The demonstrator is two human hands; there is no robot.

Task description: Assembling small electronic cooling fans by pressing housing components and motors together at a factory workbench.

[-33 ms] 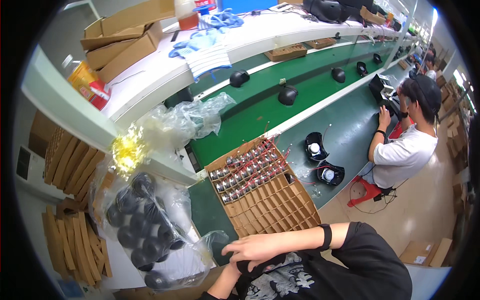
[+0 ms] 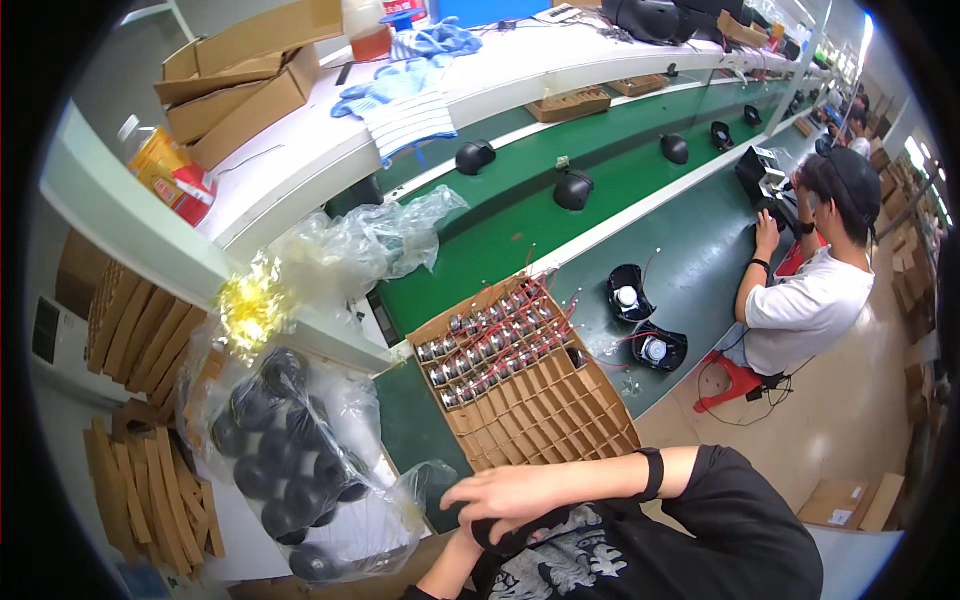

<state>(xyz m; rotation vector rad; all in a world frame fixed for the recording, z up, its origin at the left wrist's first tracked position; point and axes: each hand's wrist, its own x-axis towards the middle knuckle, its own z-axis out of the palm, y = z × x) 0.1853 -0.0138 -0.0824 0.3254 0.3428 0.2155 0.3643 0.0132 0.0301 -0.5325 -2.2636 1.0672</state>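
Carefully | right hand (image 2: 492, 498) bent over left hand (image 2: 463, 546); cannot tell if either grips anything | keep plastic bag (image 2: 365, 535) clear

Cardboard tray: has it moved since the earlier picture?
No: the tray shows no shift either way; its left corner lies beside the white post's lower end, as before.

The view is turned very slightly: the divided cardboard tray (image 2: 530, 415) and the blue-white cloth (image 2: 402, 98) now appear a little more to the left.
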